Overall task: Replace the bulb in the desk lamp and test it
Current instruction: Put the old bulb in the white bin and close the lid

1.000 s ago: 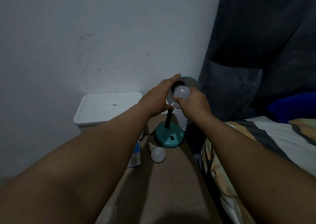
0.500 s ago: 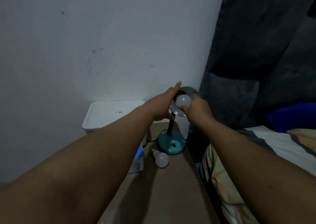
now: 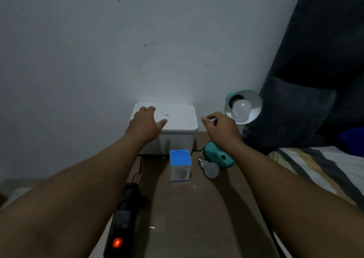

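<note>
The teal desk lamp stands at the back right of the brown table, its base [image 3: 216,156] partly behind my right wrist. Its round shade [image 3: 254,102] faces me with a white bulb [image 3: 241,106] seated in the socket, unlit. A second white bulb [image 3: 210,169] lies on the table next to the base. My right hand [image 3: 220,127] hovers left of the shade, fingers loosely curled, holding nothing. My left hand [image 3: 146,122] is spread over the white box, empty.
A white lidded box [image 3: 181,119] sits against the wall. A blue-and-white bulb carton [image 3: 180,165] stands in front of it. A black power strip [image 3: 122,224] with a glowing orange switch lies at the near left. A striped bed [image 3: 315,171] borders the table's right side.
Both hands have let go of the lamp shade and bulb and moved left and down. The bulb stays in the socket. My view has shifted, showing the carton and power strip.
</note>
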